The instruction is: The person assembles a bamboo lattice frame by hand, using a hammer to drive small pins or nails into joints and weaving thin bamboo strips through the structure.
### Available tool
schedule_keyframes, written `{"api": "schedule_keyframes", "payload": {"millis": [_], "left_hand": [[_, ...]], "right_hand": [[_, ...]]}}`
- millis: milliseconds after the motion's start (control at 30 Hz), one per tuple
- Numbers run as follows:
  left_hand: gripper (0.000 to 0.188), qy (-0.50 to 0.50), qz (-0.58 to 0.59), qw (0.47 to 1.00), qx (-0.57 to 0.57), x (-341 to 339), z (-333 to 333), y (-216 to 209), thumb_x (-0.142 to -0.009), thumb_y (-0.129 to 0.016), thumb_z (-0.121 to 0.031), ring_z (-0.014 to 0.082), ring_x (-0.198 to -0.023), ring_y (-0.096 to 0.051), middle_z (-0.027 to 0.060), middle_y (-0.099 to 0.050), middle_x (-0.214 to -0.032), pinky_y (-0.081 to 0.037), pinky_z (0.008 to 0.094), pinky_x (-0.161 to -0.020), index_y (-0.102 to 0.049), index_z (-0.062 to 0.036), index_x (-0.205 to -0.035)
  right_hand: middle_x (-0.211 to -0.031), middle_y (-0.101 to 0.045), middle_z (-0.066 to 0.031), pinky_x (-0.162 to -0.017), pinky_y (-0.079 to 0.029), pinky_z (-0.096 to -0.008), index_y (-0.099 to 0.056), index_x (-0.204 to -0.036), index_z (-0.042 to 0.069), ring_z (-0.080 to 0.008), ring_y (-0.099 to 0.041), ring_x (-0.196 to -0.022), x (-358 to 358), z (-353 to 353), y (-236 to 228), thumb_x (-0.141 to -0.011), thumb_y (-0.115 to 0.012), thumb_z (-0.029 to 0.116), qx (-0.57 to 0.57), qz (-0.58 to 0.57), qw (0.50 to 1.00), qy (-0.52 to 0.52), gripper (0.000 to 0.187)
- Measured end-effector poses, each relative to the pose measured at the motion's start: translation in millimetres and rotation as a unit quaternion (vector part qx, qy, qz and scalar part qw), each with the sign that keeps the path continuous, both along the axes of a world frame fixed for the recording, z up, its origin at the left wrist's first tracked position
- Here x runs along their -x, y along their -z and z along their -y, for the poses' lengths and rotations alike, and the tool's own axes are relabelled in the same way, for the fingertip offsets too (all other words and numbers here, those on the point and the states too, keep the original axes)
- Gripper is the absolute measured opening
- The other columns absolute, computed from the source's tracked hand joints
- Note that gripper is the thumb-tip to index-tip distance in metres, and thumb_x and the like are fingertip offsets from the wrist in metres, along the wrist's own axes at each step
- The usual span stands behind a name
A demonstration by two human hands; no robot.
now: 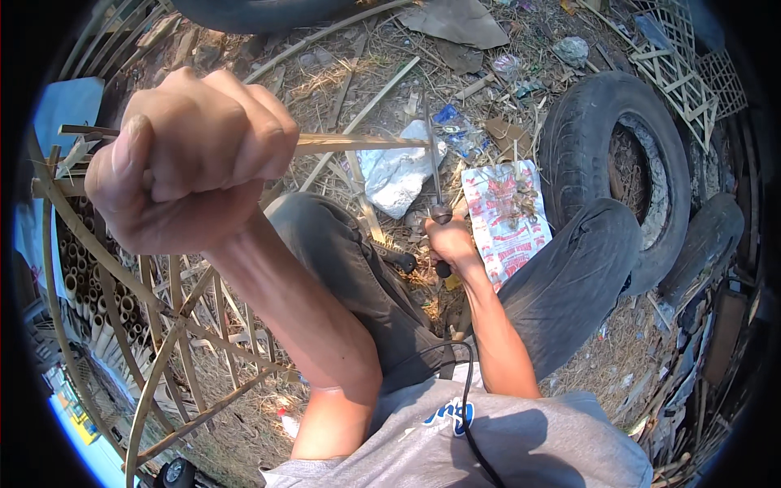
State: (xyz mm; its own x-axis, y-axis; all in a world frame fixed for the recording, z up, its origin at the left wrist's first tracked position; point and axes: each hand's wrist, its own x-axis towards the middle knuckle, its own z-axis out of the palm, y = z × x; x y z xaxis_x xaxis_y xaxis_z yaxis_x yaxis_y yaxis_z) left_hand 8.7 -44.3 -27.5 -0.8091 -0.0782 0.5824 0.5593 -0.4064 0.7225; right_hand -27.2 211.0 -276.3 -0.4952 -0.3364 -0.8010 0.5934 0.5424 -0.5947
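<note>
Your left hand point(191, 159) is fisted around a bamboo strip point(358, 143) whose long axis runs rightward; your right hand point(450, 244), lower down, grips a knife point(434, 163), its upright blade meeting the strip's far end.

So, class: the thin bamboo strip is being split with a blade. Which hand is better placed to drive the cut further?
Probably the right hand: it grips the dark-handled knife, whose blade meets the thin bamboo strip. The left hand only clenches the strip's other end.
</note>
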Motion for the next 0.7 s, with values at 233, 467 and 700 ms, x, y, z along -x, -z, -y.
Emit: {"api": "schedule_keyframes", "payload": {"millis": [233, 467, 700], "left_hand": [[0.05, 0.02, 0.003, 0.999, 0.03, 10, 3, -1, -0.095, -0.048, -0.027, 0.0048, -0.035, -0.019, -0.0078, -0.024, -0.043, -0.019, 0.0209, -0.035, -0.027, -0.0185, -0.051], [0.036, -0.097, -0.026, 0.995, -0.007, 28, -21, -6, -0.094, -0.038, -0.022, 0.0094, -0.044, -0.027, -0.0033, -0.024, -0.052, -0.025, 0.0252, -0.044, -0.031, -0.018, -0.059], [0.029, -0.677, 0.077, 0.731, -0.044, 44, -49, -1, -0.096, -0.032, -0.023, 0.0102, -0.045, -0.034, 0.0021, -0.034, -0.055, -0.03, 0.0242, -0.046, -0.037, -0.0104, -0.07]], "right_hand": [[-0.058, -0.058, -0.0161, -0.054, -0.045, -0.04, -0.055, -0.065, -0.004, -0.0221, -0.056, -0.051, 7, 9, -73, -0.082, -0.063, 0.017, 0.085, -0.123, 0.974, -0.171, 0.028], [-0.051, -0.04, 0.0033, -0.043, -0.036, -0.0328, -0.053, -0.075, 0.006, -0.0101, -0.036, -0.038, 2, 7, 19, -0.087, -0.061, 0.016, 0.016, 0.102, 0.993, 0.054, 0.017], [-0.049, -0.036, 0.0057, -0.041, -0.033, -0.0293, -0.052, -0.078, 0.005, -0.0069, -0.033, -0.038, -3, 28, -56, -0.088, -0.059, 0.013, 0.194, 0.125, 0.972, 0.049, 0.015]]}}
